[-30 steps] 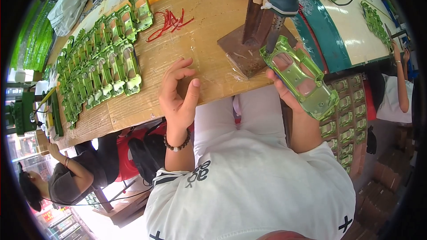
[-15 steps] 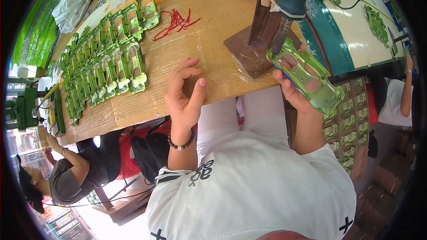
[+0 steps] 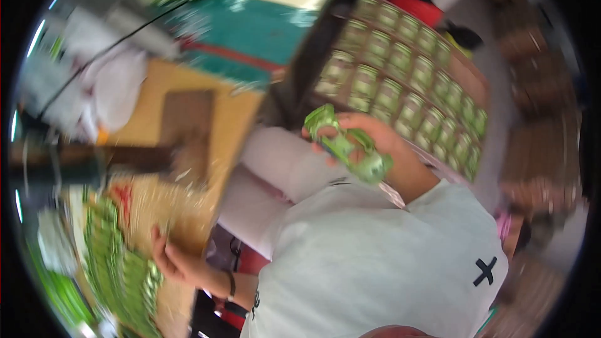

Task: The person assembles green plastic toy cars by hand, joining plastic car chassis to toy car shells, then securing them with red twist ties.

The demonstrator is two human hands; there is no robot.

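Observation:
In my right hand (image 3: 374,130) is a green plastic toy-car body part (image 3: 341,148), with rounded openings in it. The hand grips it by its side, above my lap and near the box of similar parts (image 3: 474,74). My left hand (image 3: 178,264) holds nothing. Its fingers are blurred but look apart, over the near edge of the wooden worktable (image 3: 147,203). Beside that hand, several more green parts (image 3: 119,263) lie in rows on the table.
A rusty metal stand (image 3: 188,109) rises from the table, with a dark green cylindrical tool (image 3: 39,166) strapped to it. Red strings (image 3: 122,200) lie close by. Past the table is a teal mat (image 3: 250,28). Brown cartons (image 3: 538,112) are stacked at the far right.
The view has swung to the right, bringing the box of parts toward the middle. My right hand has carried the green part away from the stand, toward the box. My left hand stays empty.

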